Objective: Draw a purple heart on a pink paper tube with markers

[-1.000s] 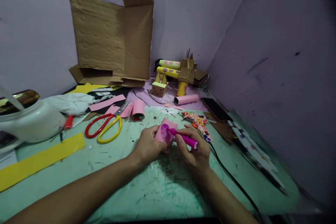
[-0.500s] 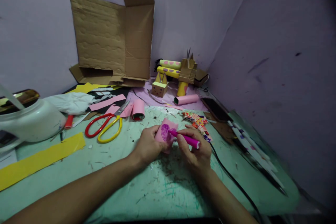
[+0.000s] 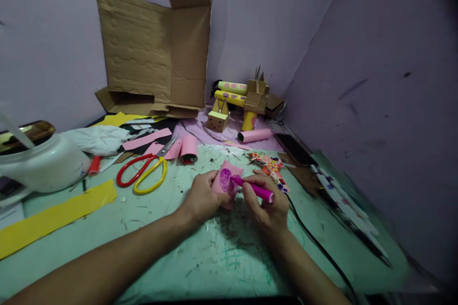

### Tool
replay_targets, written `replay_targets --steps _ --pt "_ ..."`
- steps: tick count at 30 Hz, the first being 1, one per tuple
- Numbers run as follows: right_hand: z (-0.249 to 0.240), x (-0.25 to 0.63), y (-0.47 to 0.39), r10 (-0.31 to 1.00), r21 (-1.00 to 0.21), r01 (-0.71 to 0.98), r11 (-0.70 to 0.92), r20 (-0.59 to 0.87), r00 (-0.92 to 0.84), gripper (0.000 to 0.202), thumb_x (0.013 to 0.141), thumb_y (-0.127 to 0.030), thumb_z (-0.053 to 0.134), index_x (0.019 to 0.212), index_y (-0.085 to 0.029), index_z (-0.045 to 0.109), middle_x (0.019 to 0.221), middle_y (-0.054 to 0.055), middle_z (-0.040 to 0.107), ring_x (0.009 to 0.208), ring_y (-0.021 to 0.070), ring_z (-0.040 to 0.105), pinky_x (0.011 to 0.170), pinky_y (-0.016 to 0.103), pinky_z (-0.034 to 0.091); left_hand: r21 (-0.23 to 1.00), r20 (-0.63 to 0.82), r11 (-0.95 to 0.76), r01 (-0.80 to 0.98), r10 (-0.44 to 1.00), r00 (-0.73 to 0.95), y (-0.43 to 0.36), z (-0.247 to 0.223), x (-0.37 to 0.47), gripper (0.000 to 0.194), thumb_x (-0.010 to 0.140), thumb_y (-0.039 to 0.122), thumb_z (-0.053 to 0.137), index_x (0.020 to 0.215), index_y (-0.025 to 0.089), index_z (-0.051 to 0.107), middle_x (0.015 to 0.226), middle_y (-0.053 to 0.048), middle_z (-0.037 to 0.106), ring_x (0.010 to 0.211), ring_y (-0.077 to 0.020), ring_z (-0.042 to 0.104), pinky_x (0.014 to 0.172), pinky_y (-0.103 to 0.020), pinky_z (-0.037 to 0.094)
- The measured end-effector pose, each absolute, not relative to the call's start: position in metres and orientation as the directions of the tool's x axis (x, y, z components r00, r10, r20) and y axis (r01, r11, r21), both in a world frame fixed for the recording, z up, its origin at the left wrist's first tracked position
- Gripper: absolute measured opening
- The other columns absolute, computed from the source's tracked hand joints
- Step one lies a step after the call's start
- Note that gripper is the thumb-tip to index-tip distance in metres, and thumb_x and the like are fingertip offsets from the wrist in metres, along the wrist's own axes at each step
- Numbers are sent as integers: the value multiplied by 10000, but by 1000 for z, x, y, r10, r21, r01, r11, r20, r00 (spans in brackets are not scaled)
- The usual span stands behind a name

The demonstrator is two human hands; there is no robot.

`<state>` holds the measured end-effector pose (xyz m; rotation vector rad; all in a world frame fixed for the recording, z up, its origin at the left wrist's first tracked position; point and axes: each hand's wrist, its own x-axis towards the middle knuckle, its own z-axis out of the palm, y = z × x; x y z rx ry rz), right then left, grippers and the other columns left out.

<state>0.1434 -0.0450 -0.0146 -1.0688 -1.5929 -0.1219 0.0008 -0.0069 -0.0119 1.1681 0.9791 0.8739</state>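
Observation:
My left hand [image 3: 204, 196] is closed around a pink paper tube [image 3: 219, 185], holding it tilted just over the green table cover. A purple patch [image 3: 225, 179] is coloured on the tube's side, with a second purple mark to its right, partly behind the pen. In my right hand [image 3: 269, 205] is a magenta marker [image 3: 260, 192], gripped like a pen, its tip at the tube's surface. To the left lie scissors [image 3: 150, 176] with one red and one yellow handle loop. A second pink tube [image 3: 189, 149] stands behind my left hand, and another pink tube [image 3: 255, 135] lies farther back.
A cardboard box [image 3: 153, 52] stands open against the wall. Small cardboard animal figures [image 3: 217, 121] sit near the corner. A white pot [image 3: 53, 164] and a yellow paper strip [image 3: 60, 214] are at left. A phone [image 3: 296, 149], several markers [image 3: 343, 200] and a black cable [image 3: 318, 245] are at right.
The marker tip has shifted very slightly to the right on the tube. My left hand keeps the same hold.

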Motion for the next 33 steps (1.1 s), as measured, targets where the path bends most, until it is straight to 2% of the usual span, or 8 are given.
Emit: replay_targets --steps 6,12,18,23,29,33 --pt "-18 144 -43 554 -447 678 584 830 70 112 823 -154 567 879 -236 618 736 8 708 685 197 681 828 413 540 983 -146 174 -52 928 344 -6 -13 0 372 467 109 691 839 105 667 715 -12 607 645 -150 497 550 -247 407" --pt "-18 144 -44 547 -444 679 585 834 74 97 817 -149 565 842 -236 601 688 -9 685 649 189 671 821 409 536 980 -158 188 -63 932 326 -7 -11 1 323 459 92 688 781 104 665 666 8 585 605 -129 471 522 -233 384" --pt "-17 143 -44 548 -448 669 593 834 73 114 812 -147 576 870 -234 622 731 5 699 673 196 674 826 416 534 979 -152 190 -78 926 347 -8 -11 1 367 474 99 689 841 99 671 696 -3 604 616 -140 495 544 -248 419" --pt "-17 143 -45 553 -462 660 592 829 84 105 805 -139 570 828 -231 616 680 -9 676 637 184 659 815 401 532 984 -149 171 -40 933 329 -7 -12 0 323 463 67 671 781 119 663 670 11 588 608 -132 475 520 -228 385" --pt "-18 144 -43 551 -454 663 595 831 74 112 814 -143 578 877 -226 620 740 4 696 693 188 670 827 394 529 984 -155 176 -28 925 346 -7 -12 0 337 477 109 679 812 116 648 685 4 583 618 -140 474 534 -244 396" --pt "-18 144 -44 556 -455 666 591 828 73 101 817 -145 572 860 -227 611 708 -5 683 668 182 664 835 396 525 985 -152 173 -29 926 346 -7 -12 0 334 465 114 689 796 111 643 691 -2 580 619 -141 472 538 -252 405"
